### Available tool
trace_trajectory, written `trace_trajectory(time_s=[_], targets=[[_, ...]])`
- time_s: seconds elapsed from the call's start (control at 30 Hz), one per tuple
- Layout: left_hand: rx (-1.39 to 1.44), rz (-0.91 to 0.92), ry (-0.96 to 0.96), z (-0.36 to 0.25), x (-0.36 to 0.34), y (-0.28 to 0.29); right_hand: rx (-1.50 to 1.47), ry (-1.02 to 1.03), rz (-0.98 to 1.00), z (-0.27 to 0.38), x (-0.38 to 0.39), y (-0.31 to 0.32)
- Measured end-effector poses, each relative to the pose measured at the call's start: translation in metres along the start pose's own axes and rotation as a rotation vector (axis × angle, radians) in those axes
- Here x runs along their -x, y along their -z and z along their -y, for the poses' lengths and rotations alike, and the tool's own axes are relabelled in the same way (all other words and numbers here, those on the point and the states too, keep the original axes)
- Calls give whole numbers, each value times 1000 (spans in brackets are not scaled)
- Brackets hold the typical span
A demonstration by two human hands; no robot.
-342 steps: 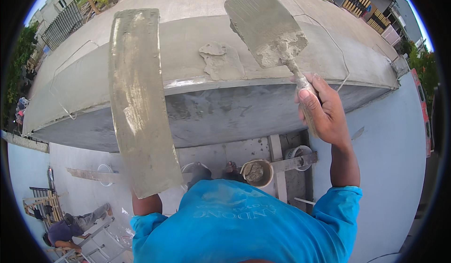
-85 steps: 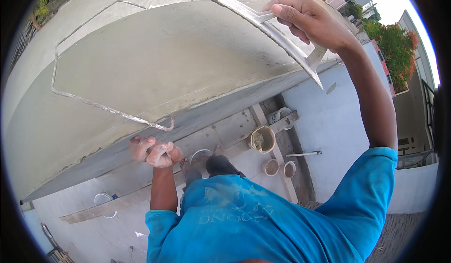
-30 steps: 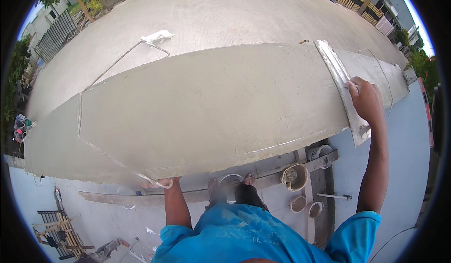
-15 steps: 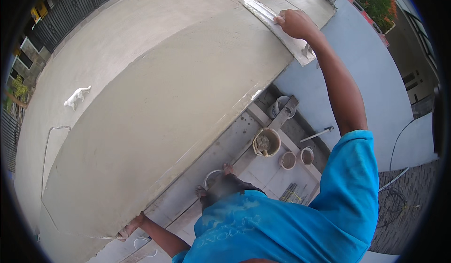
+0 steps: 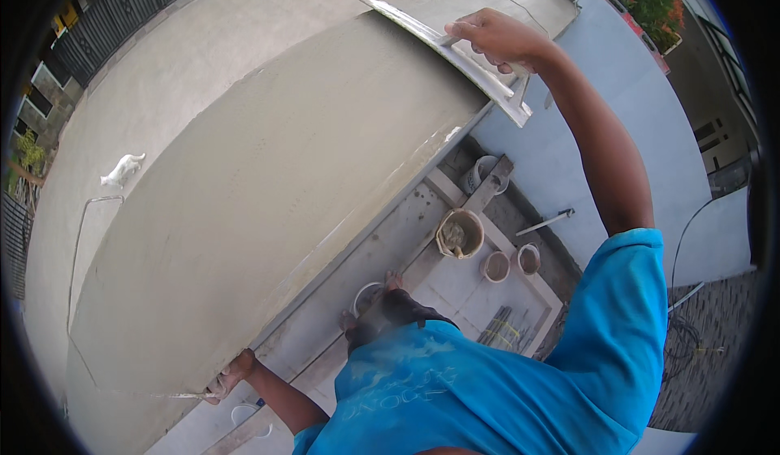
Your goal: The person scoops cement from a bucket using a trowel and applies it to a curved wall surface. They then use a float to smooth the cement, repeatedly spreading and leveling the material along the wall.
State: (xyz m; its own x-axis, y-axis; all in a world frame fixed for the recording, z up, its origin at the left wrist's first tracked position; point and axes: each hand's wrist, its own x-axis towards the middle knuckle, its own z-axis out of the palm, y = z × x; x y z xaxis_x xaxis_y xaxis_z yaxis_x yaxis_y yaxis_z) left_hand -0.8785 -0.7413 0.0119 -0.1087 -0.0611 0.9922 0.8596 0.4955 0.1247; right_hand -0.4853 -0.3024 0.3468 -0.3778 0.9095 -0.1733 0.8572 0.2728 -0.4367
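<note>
My right hand is wrapped round the handle of a long plastering trowel at the far end of a long grey mortar-topped slab. The blade is tilted and spans the slab's width, with a dark shadow along its near side. Whether its lower edge touches the mortar is not clear. Down at the near end, my left hand is closed at the slab's edge, fingers curled, a thin pale strip beside it. What they grip is hidden.
Below, on a tiled floor beside planks, stand a mortar bucket, two small tubs and a white bucket. A pale blue wall runs along the right. Bent wire sticks out at the slab's left, and a white cat is on the road.
The trowel has shifted slightly left and toward me, and its blade has tipped up from a flatter angle. My left hand stays near the slab's edge. The cat has moved slightly left.
</note>
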Motion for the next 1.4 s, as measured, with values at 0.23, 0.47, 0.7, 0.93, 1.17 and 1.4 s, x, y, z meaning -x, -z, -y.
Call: trace_trajectory(time_s=[0.23, 0.47, 0.7, 0.93, 1.17, 1.4], targets=[[92, 6, 27, -10, -3, -4, 45, 134, 54, 106, 59, -58], [206, 37, 79, -9, 1, 7, 114, 269, 126, 198, 101, -109], [316, 68, 96, -9, -4, 0, 262, 635, 332, 281, 144, -155], [202, -42, 8, -23, -30, -5, -782, 220, 541, 172, 136, -74], [113, -48, -9, -16, -14, -1, -421, 21, -206, -31, 84, 71], [-20, -86, 106, 39, 26, 0, -159, -101, -216, -114, -23, 101]])
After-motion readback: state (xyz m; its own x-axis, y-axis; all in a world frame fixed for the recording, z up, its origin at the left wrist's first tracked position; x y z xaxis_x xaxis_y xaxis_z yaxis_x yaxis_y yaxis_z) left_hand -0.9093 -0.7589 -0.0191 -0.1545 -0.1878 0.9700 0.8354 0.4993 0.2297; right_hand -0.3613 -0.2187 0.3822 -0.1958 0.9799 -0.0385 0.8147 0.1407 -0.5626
